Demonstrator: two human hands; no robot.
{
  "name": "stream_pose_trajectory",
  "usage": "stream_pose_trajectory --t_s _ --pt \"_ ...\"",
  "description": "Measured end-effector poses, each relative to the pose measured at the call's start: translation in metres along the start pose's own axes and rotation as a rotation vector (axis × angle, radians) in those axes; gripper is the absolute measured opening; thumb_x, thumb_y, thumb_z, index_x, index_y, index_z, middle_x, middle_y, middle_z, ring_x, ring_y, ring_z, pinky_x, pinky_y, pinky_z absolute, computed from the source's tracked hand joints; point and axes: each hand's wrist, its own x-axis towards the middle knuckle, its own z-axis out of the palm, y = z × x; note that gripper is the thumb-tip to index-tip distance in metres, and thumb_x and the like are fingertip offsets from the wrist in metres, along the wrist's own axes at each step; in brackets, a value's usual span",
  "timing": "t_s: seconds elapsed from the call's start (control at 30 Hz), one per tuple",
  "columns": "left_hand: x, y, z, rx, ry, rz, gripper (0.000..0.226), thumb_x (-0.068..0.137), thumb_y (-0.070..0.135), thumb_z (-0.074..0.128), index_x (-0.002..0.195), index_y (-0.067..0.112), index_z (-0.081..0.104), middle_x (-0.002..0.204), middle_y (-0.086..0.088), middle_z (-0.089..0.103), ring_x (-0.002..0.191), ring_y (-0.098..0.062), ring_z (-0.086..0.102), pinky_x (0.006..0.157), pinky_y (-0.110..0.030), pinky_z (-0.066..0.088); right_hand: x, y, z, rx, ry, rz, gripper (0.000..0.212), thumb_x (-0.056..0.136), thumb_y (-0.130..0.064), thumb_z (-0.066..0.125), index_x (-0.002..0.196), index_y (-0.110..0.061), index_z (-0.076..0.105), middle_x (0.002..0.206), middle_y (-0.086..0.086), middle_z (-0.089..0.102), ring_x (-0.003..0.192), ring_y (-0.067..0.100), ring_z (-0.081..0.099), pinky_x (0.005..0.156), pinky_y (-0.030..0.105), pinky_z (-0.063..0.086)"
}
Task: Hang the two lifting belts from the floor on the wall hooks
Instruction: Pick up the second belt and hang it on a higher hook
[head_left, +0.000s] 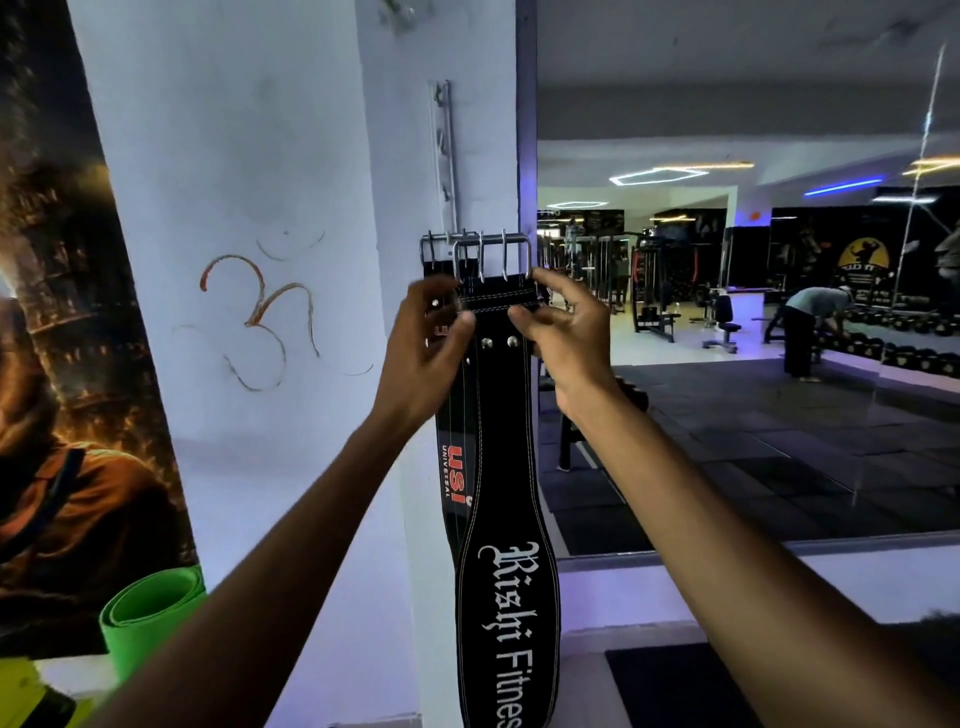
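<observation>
Two black lifting belts hang down the white wall below a vertical metal hook rail (445, 150). The front belt (508, 519), lettered "Rishi Fitness", has its steel buckle (491, 257) up at the lowest hook. Behind it and a little to the left hangs the second belt (457, 467), marked "USI", its own buckle (434, 249) beside the first. My left hand (428, 338) pinches the front belt's left edge just under the buckle. My right hand (561, 322) pinches its right edge at the same height.
A large wall mirror (753, 312) starts right beside the belts and reflects gym machines and a bending person. A rolled green mat (150, 618) stands at the lower left under a poster (62, 364). An orange symbol is drawn on the wall (260, 317).
</observation>
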Motion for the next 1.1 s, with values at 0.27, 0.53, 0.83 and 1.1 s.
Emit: stream_pose_trajectory --t_s 0.27,0.53,0.83,1.1 --pt "0.033 0.001 0.013 -0.073 -0.008 -0.088 0.039 0.093 0.02 0.067 0.132 0.017 0.062 0.115 -0.002 0.07 0.098 -0.013 0.067 0.08 -0.026 0.057 0.007 -0.005 -0.019 0.04 -0.088 0.052 0.047 0.083 0.0 0.071 0.124 -0.019 0.061 0.085 0.015 0.072 0.071 0.013 0.069 0.064 0.025 0.057" --pt "0.043 0.005 0.039 -0.083 0.04 -0.116 0.027 0.088 0.005 0.07 0.112 0.017 0.072 0.111 -0.006 0.073 0.099 -0.014 0.068 0.083 -0.036 0.061 0.031 0.007 -0.042 -0.26 -0.12 -0.106 0.061 0.08 -0.024 0.075 0.13 -0.041 0.045 0.09 0.005 0.07 0.085 0.021 0.067 0.085 0.046 0.057" --pt "0.052 -0.01 0.065 -0.057 0.141 -0.123 0.03 0.086 -0.008 0.064 0.115 0.0 0.068 0.109 -0.007 0.072 0.088 -0.012 0.068 0.079 -0.018 0.054 0.073 0.002 -0.058 -0.285 -0.336 -0.299 0.025 0.089 -0.014 0.068 0.114 -0.013 0.067 0.113 -0.001 0.064 0.083 0.017 0.073 0.051 0.029 0.061" --pt "0.087 -0.054 0.059 -0.096 0.153 -0.116 0.029 0.085 -0.007 0.065 0.104 0.015 0.067 0.102 0.0 0.071 0.093 -0.02 0.068 0.066 -0.032 0.056 0.128 0.048 -0.024 -0.17 -0.294 -0.343 0.02 0.087 -0.014 0.07 0.107 -0.012 0.07 0.101 -0.002 0.068 0.075 0.009 0.069 0.044 0.024 0.056"
